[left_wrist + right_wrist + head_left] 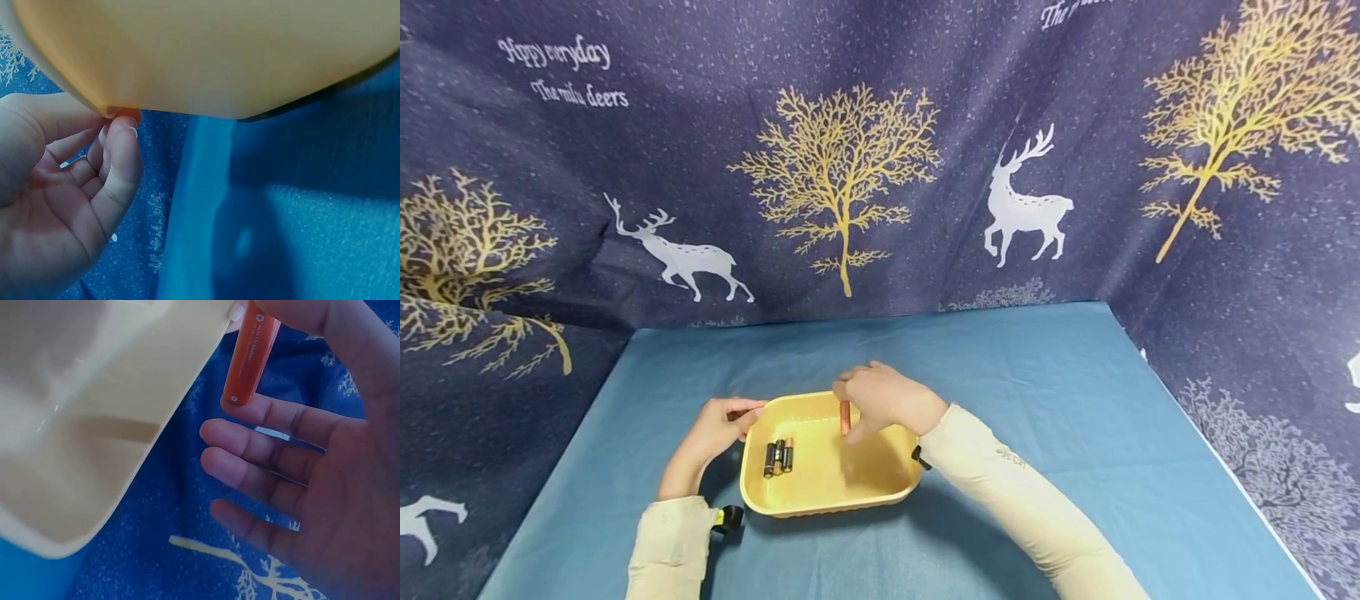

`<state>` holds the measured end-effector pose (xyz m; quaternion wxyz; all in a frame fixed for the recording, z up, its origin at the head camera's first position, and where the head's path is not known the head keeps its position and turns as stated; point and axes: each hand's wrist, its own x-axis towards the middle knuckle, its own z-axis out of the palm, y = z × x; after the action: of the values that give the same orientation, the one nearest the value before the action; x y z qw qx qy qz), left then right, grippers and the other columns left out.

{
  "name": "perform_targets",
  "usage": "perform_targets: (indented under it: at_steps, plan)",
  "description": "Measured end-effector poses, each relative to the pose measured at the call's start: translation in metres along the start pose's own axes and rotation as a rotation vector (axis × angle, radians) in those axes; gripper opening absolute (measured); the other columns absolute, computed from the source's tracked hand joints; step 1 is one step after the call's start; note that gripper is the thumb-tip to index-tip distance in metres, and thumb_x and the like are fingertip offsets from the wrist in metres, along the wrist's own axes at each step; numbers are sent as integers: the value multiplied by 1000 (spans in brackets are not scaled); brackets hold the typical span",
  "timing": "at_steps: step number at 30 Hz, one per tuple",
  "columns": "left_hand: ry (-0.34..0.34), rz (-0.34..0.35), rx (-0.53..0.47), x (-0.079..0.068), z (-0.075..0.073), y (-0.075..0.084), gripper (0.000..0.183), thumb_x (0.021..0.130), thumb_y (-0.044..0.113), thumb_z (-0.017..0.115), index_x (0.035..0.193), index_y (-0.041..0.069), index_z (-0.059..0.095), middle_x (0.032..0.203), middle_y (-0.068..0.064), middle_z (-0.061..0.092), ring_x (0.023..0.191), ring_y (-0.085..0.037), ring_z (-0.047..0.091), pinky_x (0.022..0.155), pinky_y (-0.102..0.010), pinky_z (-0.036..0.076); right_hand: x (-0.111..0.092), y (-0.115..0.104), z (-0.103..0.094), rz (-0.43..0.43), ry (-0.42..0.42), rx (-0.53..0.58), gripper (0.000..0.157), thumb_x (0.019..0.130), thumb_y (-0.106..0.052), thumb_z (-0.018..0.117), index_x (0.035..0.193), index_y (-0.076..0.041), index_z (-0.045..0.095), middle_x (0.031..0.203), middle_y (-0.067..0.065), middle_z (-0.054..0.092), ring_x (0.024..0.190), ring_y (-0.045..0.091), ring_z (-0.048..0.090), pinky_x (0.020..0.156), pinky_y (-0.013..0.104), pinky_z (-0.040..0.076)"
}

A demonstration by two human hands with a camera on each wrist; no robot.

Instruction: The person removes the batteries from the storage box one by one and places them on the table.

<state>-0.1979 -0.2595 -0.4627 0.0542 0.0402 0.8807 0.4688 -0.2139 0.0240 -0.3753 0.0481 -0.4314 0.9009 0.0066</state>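
Observation:
A yellow plastic tray (827, 487) with rounded corners stands on the blue cloth. My left hand (707, 432) pinches its rim at the back left corner; in the left wrist view, thumb and fingertips meet at the rim. Over the tray's back right part is my right hand (887, 400), holding an orange battery (846, 418) upright by its ends between thumb and index finger. The right wrist view shows this orange battery (250, 359) closely, with the other fingers spread. Three dark batteries (778, 457) with copper-coloured ends lie side by side at the tray's left.
Blue cloth (1037, 467) covers the table around the tray. Behind and at both sides hangs a dark curtain (925, 267) printed with deer and golden trees. A black wrist camera (727, 520) sits beside the left sleeve, near the tray's front left corner.

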Motion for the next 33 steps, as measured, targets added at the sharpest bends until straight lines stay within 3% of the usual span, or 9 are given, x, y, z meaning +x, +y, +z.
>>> perform_targets:
  at_steps: [8, 15, 22, 28, 33]
  plan:
    - [4, 2, -6, -1, 1, 0, 25, 95, 5, 59, 117, -6, 67, 102, -21, 68, 71, -20, 66, 60, -30, 57, -17, 10, 0, -13, 50, -17, 39, 70, -44, 77, 97, -19, 62, 93, -7, 57, 92, 15, 54, 83, 35, 45]
    - [11, -8, -5, -1, 2, -1, 24, 96, 5, 58, 116, -5, 67, 102, -20, 68, 69, -17, 65, 61, -32, 57, -30, 19, 1, -7, 58, 38, 30, 71, -40, 77, 87, -20, 61, 93, -3, 58, 89, 17, 53, 80, 36, 44]
    - [4, 2, -13, -1, 2, -1, 24, 95, 5, 59, 116, -6, 67, 99, -19, 69, 68, -18, 65, 60, -33, 57, -43, 34, 5, 40, 45, 57, 24, 72, -41, 75, 85, -25, 62, 101, -3, 60, 97, 17, 54, 90, 42, 44]
    - [8, -3, -10, -1, 1, 2, 26, 96, 7, 59, 117, -6, 67, 102, -21, 68, 69, -19, 65, 62, -35, 57, -56, 47, 2, 48, 68, 87, 27, 71, -38, 79, 85, -23, 62, 103, 0, 62, 99, 20, 56, 88, 46, 45]
    - [7, 1, -10, -2, 1, 3, 26, 96, 6, 59, 117, -7, 66, 102, -21, 68, 69, -20, 64, 62, -36, 57, -67, 58, 4, 71, 67, 107, 25, 69, -34, 80, 81, -24, 61, 100, -2, 61, 98, 20, 55, 84, 42, 44]
